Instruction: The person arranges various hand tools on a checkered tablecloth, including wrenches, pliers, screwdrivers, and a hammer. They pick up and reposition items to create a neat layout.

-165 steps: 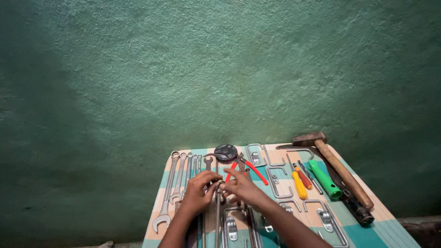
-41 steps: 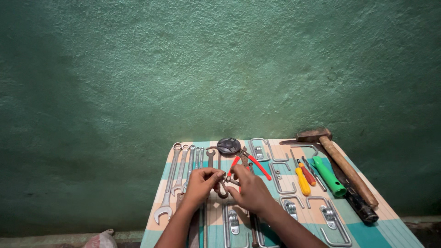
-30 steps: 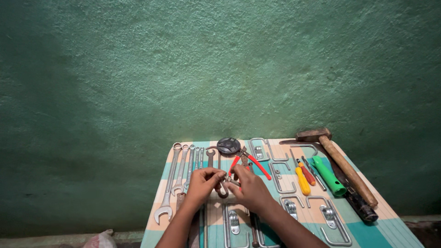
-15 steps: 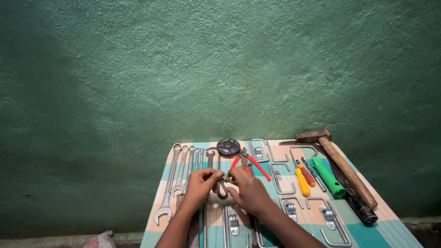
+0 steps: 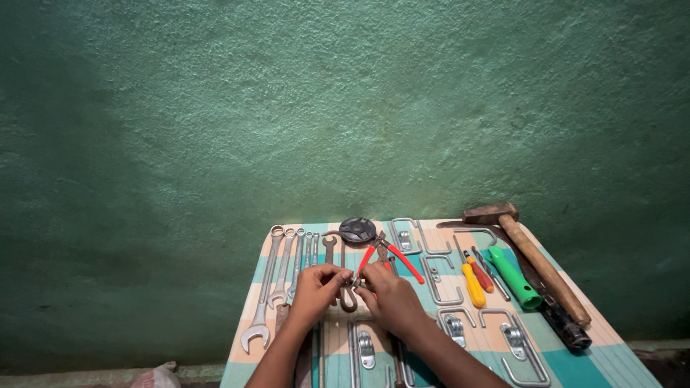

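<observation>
My left hand (image 5: 315,292) and my right hand (image 5: 390,297) meet over the middle of a checked table (image 5: 611,356). Together they pinch a small metal hook piece (image 5: 350,293) between their fingertips; its curved end hangs just below the fingers. Red-handled pliers (image 5: 392,256) lie just beyond my right hand. A row of spanners (image 5: 277,276) lies left of my left hand. How the small piece is made is too small to tell.
A hammer with a wooden handle (image 5: 535,255), a green-handled tool (image 5: 514,276), yellow and red screwdrivers (image 5: 472,282), several bent metal brackets (image 5: 438,276) and a dark round disc (image 5: 357,230) lie on the table. A green rough wall (image 5: 345,108) stands behind.
Both hands have stayed together on the small metal piece, with only slight finger shifts. The view has tilted a little since the earliest frame.
</observation>
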